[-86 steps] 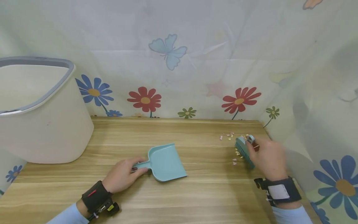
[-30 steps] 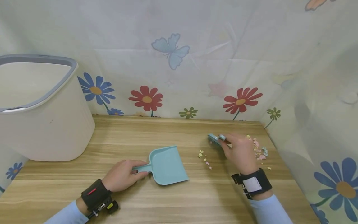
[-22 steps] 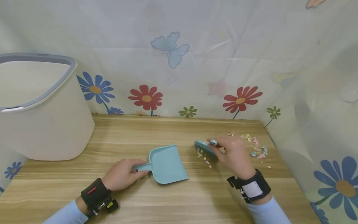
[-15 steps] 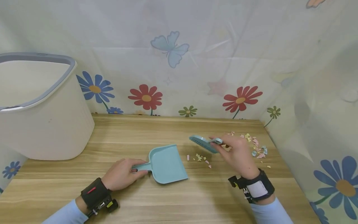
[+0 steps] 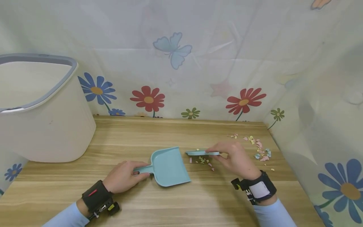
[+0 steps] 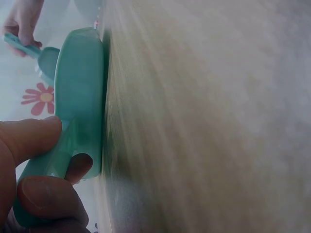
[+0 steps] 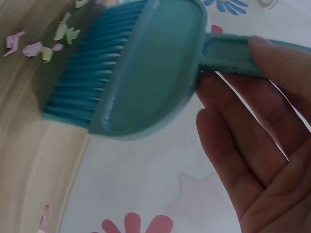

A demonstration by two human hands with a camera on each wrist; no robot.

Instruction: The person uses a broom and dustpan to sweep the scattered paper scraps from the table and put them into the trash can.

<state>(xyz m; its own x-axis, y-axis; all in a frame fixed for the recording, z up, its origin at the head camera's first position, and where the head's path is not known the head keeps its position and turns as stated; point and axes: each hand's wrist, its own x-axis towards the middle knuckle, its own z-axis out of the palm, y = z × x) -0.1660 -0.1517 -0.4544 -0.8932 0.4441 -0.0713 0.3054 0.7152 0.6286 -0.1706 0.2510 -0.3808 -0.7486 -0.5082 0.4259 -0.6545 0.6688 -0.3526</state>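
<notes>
My left hand point(image 5: 123, 177) grips the handle of a light blue dustpan point(image 5: 170, 167), which lies on the wooden table with its wide lip facing right. In the left wrist view the thumb and fingers wrap the dustpan point(image 6: 80, 87) handle. My right hand point(image 5: 233, 156) pinches the handle of a matching small brush point(image 5: 198, 153), just right of the dustpan lip. Teal bristles point(image 7: 92, 68) show in the right wrist view, near pale paper scraps point(image 7: 60, 31). A few yellow and pink paper scraps point(image 5: 202, 160) lie beneath and in front of the brush.
A larger scatter of pink, yellow and blue scraps point(image 5: 259, 146) lies at the table's back right. At the left stands a tall white bin point(image 5: 48, 132) with a grey rim. A flower-printed curtain point(image 5: 204, 72) hangs behind and to the right of the table point(image 5: 136, 132).
The brush has come left from the back right corner toward the dustpan, lifted and turned level; some scraps have moved left with it. The left hand and dustpan stay nearly still.
</notes>
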